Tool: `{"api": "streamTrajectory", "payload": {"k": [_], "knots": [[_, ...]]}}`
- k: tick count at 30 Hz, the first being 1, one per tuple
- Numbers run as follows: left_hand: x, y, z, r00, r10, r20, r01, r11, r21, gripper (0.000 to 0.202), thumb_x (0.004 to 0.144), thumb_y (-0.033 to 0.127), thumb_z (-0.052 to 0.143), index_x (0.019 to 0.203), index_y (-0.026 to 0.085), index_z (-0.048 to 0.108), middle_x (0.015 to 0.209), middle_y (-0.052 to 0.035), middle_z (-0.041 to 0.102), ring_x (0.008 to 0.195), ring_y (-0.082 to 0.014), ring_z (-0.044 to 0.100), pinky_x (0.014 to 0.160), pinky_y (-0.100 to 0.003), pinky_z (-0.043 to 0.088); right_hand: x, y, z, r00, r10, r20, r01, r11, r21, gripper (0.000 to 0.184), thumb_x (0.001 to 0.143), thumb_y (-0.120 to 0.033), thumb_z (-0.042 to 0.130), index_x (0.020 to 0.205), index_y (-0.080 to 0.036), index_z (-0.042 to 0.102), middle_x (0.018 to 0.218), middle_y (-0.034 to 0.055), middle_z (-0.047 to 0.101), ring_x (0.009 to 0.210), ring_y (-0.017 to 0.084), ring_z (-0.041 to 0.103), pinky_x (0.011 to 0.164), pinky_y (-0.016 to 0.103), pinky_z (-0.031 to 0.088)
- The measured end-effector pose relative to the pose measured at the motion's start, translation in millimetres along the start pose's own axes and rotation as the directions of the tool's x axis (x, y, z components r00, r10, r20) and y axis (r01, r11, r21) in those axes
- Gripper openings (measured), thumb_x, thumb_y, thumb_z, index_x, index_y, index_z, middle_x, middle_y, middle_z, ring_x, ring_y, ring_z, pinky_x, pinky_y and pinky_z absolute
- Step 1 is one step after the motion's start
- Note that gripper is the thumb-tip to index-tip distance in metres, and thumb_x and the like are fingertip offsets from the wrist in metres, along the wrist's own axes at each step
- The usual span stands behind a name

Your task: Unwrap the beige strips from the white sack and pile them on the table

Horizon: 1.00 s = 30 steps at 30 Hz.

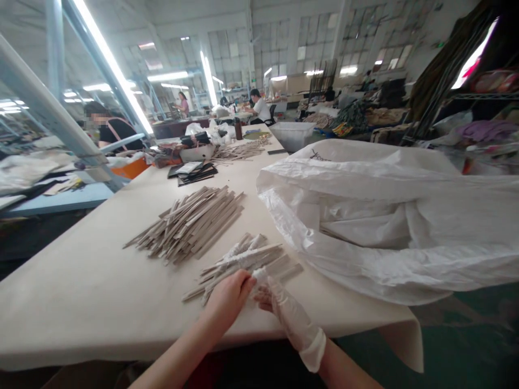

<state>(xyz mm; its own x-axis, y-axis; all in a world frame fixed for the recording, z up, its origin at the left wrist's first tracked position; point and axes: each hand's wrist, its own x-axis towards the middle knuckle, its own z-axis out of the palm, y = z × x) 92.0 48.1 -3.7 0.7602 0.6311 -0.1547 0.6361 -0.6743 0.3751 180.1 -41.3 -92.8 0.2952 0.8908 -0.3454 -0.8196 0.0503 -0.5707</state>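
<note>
Under tube lights (208, 78), near the front edge of the bench (97, 302), the left hand (228, 293) pinched a glove (300, 329) on the loosely spread right hand (275, 298).

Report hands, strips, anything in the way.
Bare left hand against gloved right hand. Smaller strip pile just beyond, larger pile farther left. White bag right, covering neither pile.

Left hand (229, 294) at the fingertip end of the right hand's (271, 297) translucent glove (298, 324), beside pale strips (239, 260).
</note>
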Motion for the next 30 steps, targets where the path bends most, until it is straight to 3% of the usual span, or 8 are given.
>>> {"api": "streamTrajectory", "payload": {"k": [3, 5, 8, 10, 15, 18, 23, 30], "knots": [[30.6, -16.3, -20.0, 0.999, -0.006, -0.044, 0.013, 0.985, 0.171, 0.037, 0.086, 0.043, 0.033, 0.085, 0.019, 0.061, 0.089, -0.0071, 0.063, 0.080, -0.0200, 0.058, 0.072, -0.029, 0.039, -6.9, -4.3, -14.3, 0.979, 0.136, -0.152, -0.130, 0.990, 0.052, 0.046, 0.068, -0.052, 0.062, 0.101, -0.020, 0.061, 0.090, 0.0066, 0.069, 0.075, 0.017, 0.063, 0.066, 0.028, 0.045], [54.5, -29.9, -28.4, 0.999, -0.033, 0.004, 0.032, 0.974, 0.222, 0.037, 0.083, 0.045, 0.038, 0.099, 0.018, 0.058, 0.106, -0.0091, 0.060, 0.093, -0.0217, 0.056, 0.082, -0.030, 0.039, -14.2, -4.7, -20.6, 0.954, 0.206, -0.220, -0.186, 0.977, 0.107, 0.040, 0.068, -0.047, 0.064, 0.098, -0.021, 0.061, 0.090, 0.0053, 0.068, 0.073, 0.016, 0.062, 0.063, 0.027, 0.045], [80.5, -43.3, -27.1, 0.992, -0.082, 0.100, 0.058, 0.972, 0.227, 0.059, 0.079, 0.053, 0.043, 0.123, 0.014, 0.044, 0.121, -0.0146, 0.053, 0.109, -0.0256, 0.050, 0.090, -0.034, 0.037, -19.9, -2.2, -22.0, 0.933, 0.262, -0.247, -0.228, 0.961, 0.157, 0.031, 0.068, -0.041, 0.064, 0.094, -0.024, 0.060, 0.100, 0.0040, 0.065, 0.073, 0.015, 0.061, 0.066, 0.030, 0.046], [83.3, -42.9, -18.1, 0.986, -0.055, 0.157, 0.021, 0.976, 0.215, 0.065, 0.077, 0.056, 0.044, 0.127, 0.014, 0.040, 0.123, -0.0150, 0.052, 0.111, -0.0263, 0.049, 0.091, -0.035, 0.038, -16.6, -4.1, -17.7, 0.934, 0.284, -0.217, -0.244, 0.950, 0.195, 0.024, 0.071, -0.038, 0.060, 0.092, -0.025, 0.059, 0.102, 0.0035, 0.064, 0.075, 0.016, 0.062, 0.070, 0.032, 0.047], [45.2, -27.2, 11.0, 0.968, 0.074, 0.240, -0.133, 0.962, 0.238, 0.089, 0.060, 0.063, 0.059, 0.133, 0.021, 0.031, 0.126, -0.0124, 0.047, 0.114, -0.0297, 0.045, 0.095, -0.040, 0.035, 4.5, -23.7, -7.8, 0.922, 0.362, -0.141, -0.330, 0.921, 0.207, 0.013, 0.078, -0.029, 0.052, 0.081, -0.020, 0.060, 0.079, 0.0042, 0.066, 0.069, 0.016, 0.063, 0.072, 0.032, 0.047], [21.7, -25.0, 18.9, 0.975, 0.039, 0.217, -0.106, 0.946, 0.306, 0.107, 0.049, 0.059, 0.069, 0.137, 0.021, 0.020, 0.127, -0.0140, 0.043, 0.114, -0.0325, 0.043, 0.094, -0.043, 0.035, 10.5, -26.0, -11.3, 0.942, 0.335, -0.033, -0.330, 0.938, 0.102, 0.016, 0.076, -0.027, 0.054, 0.086, -0.019, 0.062, 0.086, 0.0067, 0.068, 0.078, 0.018, 0.064, 0.079, 0.034, 0.046], [3.3, -26.6, 18.0, 0.974, -0.043, 0.223, -0.035, 0.942, 0.333, 0.095, 0.055, 0.038, 0.069, 0.135, 0.020, 0.022, 0.117, -0.0146, 0.049, 0.104, -0.0318, 0.049, 0.084, -0.042, 0.042, 4.8, -11.1, -11.0, 0.939, 0.331, 0.096, -0.320, 0.940, -0.120, 0.020, 0.070, -0.030, 0.059, 0.089, -0.024, 0.064, 0.094, 0.0043, 0.069, 0.090, 0.018, 0.063, 0.089, 0.035, 0.042], [-9.7, -45.2, 8.4, 0.973, -0.111, 0.202, 0.067, 0.975, 0.214, 0.067, 0.074, 0.026, 0.051, 0.135, 0.019, 0.024, 0.102, -0.0131, 0.061, 0.087, -0.0265, 0.060, 0.066, -0.033, 0.048, 3.4, 11.0, 31.1, 0.925, 0.347, 0.156, -0.295, 0.913, -0.282, 0.027, 0.073, -0.035, 0.055, 0.096, -0.024, 0.064, 0.106, 0.0025, 0.065, 0.107, 0.020, 0.055, 0.091, 0.036, 0.042]]}}
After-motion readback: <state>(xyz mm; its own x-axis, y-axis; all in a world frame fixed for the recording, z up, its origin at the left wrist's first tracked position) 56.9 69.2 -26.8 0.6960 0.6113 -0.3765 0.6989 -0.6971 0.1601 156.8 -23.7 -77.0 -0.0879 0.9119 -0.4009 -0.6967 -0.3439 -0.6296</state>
